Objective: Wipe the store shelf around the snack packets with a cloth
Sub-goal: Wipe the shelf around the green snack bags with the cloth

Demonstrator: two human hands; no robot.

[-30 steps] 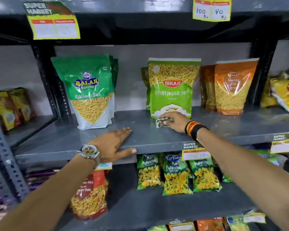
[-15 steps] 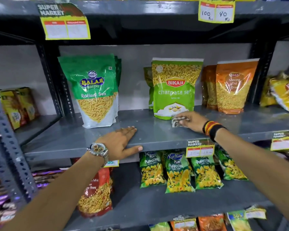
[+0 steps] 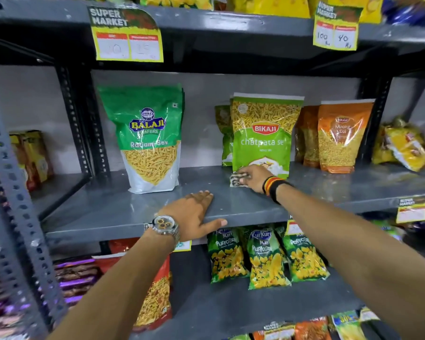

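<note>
While the grey metal shelf (image 3: 231,207) is seen from above and in front, a small crumpled cloth (image 3: 236,180), pale with dark markings, is pressed onto it by the right hand (image 3: 254,177), whose fingers are curled closed over the cloth. The cloth lies toward the back of the shelf, touching the foot of a light green pouch (image 3: 263,136) lettered "BIKAJI" and "Chatpata Sev", through whose clear top thin yellow sev is seen. Toward the left end of the shelf an upright green and white pouch (image 3: 149,136) is marked "BALAJI WAFERS" and holds similar yellow strands. Toward the right end an orange pouch (image 3: 341,136) reads "BIKAJI Moong Dal". The left hand (image 3: 194,214), with a wristwatch (image 3: 163,225) worn above it, is laid flat on the front edge, fingers spread open and gripping nothing. Below, green "Kurkure Puffcorn" packets (image 3: 265,258) are stood. A yellow "SUPER MARKET" price tag (image 3: 127,35) is hung from the shelf above.
</note>
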